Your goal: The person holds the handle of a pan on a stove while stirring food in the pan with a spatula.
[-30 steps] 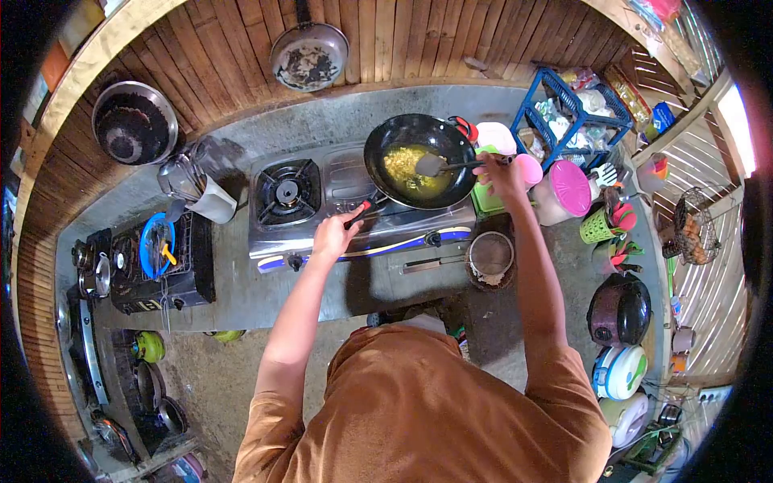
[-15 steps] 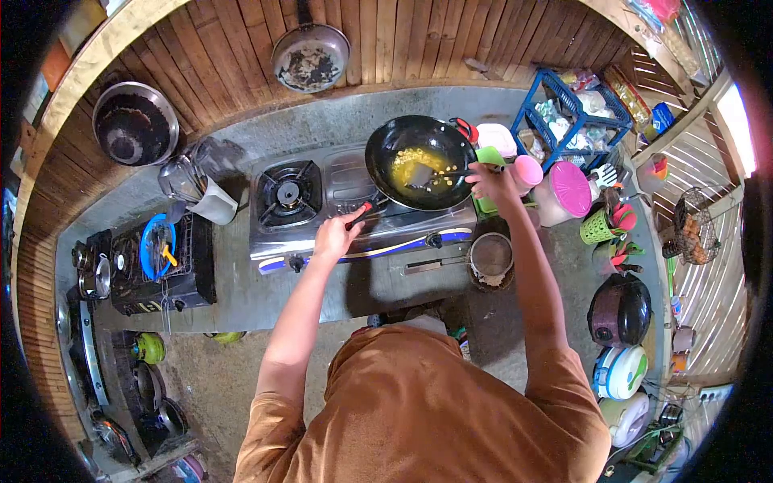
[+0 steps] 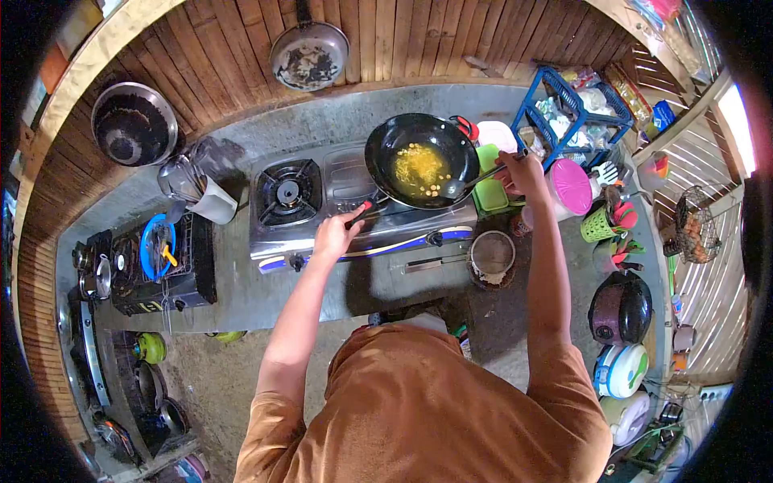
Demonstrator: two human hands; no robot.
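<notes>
A black wok [image 3: 409, 135] sits over the right side of a two-burner gas stove [image 3: 345, 173]. Small yellowish pieces of food in yellow liquid [image 3: 420, 167] lie in its bottom. My left hand [image 3: 334, 235] is closed round the wok's black-and-red handle [image 3: 361, 212], left of the bowl. On the right, my right hand [image 3: 523, 171] is wrapped round the handle of a dark spatula [image 3: 453, 189]. Its blade rests at the wok's lower right inner wall, beside the food.
Green containers [image 3: 489, 193] stand close to the wok's right side. Behind them is a blue rack [image 3: 568, 105] with packets. A pink-lidded tub [image 3: 570, 188] and a strainer [image 3: 491, 256] are nearby. The left burner [image 3: 287, 193] carries no pan.
My right hand has moved right, drawing the spatula from the middle of the food to the wok's right wall. My left hand stays on the handle.
</notes>
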